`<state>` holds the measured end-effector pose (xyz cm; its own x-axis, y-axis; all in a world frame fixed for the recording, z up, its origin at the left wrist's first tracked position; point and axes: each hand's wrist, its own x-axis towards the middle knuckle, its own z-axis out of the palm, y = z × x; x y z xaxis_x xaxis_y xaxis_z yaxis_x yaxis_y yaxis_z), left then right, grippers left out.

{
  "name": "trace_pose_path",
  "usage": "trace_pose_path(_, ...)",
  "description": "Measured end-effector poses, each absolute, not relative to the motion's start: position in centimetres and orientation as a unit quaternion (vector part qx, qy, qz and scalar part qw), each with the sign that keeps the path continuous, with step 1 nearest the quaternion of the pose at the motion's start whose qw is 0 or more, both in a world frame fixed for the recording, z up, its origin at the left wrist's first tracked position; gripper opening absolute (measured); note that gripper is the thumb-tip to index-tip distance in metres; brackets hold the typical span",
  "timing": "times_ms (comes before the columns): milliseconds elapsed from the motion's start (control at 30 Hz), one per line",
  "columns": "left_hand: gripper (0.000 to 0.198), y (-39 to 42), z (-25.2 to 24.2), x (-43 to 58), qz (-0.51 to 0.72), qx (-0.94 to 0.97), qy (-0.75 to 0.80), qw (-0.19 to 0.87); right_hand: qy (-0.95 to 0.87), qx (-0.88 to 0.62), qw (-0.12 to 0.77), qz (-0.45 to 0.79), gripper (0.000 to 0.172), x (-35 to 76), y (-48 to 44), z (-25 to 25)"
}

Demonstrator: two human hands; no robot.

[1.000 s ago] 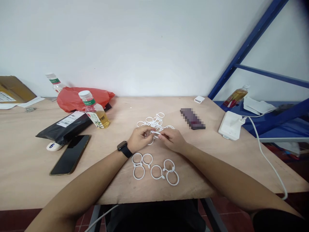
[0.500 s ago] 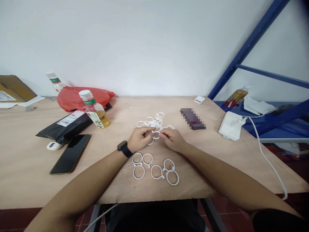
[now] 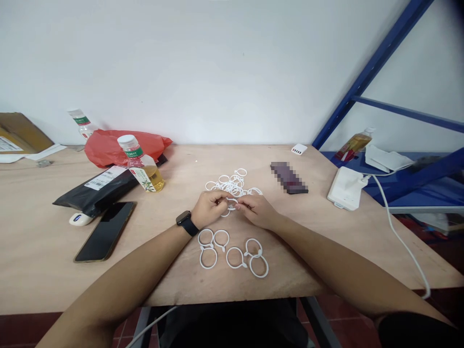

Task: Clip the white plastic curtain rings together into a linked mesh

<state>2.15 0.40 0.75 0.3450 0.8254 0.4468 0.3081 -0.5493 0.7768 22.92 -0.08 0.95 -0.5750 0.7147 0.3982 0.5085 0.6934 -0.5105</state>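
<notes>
Between my two hands is a white plastic ring (image 3: 233,208), like a curtain ring with a small tab. My left hand (image 3: 210,209), with a black watch on the wrist, pinches its left side. My right hand (image 3: 258,210) pinches the same ring from the right. Just beyond my fingers lies a pile of white rings (image 3: 232,183), partly hidden by the hands. Nearer to me, several loose rings (image 3: 235,257) lie flat on the wooden table (image 3: 297,270), some overlapping or touching.
On the left are a black phone (image 3: 105,232), a white earbud case (image 3: 80,219), a black parcel (image 3: 97,191), a drink bottle (image 3: 145,169) and a red bag (image 3: 105,145). A pixelated dark object (image 3: 289,178) and a white charger (image 3: 347,188) with its cable lie on the right.
My right hand has shifted slightly left, closer to my left hand, and the held ring has turned a little between the fingers. The other rings have not moved.
</notes>
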Motion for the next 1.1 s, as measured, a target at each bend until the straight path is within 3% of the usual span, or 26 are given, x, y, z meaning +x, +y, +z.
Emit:
trace_pose_path(300,0.026,0.6,1.0,2.1,0.450,0.780,0.317,0.299,-0.881,-0.330,0.294,0.171,0.023,22.3,-0.4,0.6)
trace_pose_path(600,0.043,1.2,1.1,1.4,0.458,0.745,0.390,0.288,-0.830,-0.424,0.350,0.095,0.014,23.4,0.3,0.6)
trace_pose_path(667,0.028,1.3,2.1,0.6,0.470,0.745,0.388,0.270,-0.802,-0.470,0.357,0.093,0.020,23.6,0.6,0.4)
trace_pose_path(733,0.016,1.2,3.4,-0.2,0.391,0.792,0.358,0.302,-0.786,-0.492,0.359,0.102,0.026,23.7,0.7,0.3)
trace_pose_path(867,0.014,0.1,5.3,-1.0,0.189,0.863,0.295,0.365,-0.796,-0.483,0.348,0.110,0.015,23.7,0.7,0.1)
trace_pose_path(1000,0.021,-1.3,5.3,0.0,0.079,0.905,0.282,0.308,-0.817,-0.460,0.328,0.119,0.012,23.8,0.5,0.3)
trace_pose_path(1100,0.014,-1.7,4.6,0.7,0.063,0.923,0.278,0.258,-0.824,-0.445,0.325,0.130,0.011,23.9,0.5,0.5)
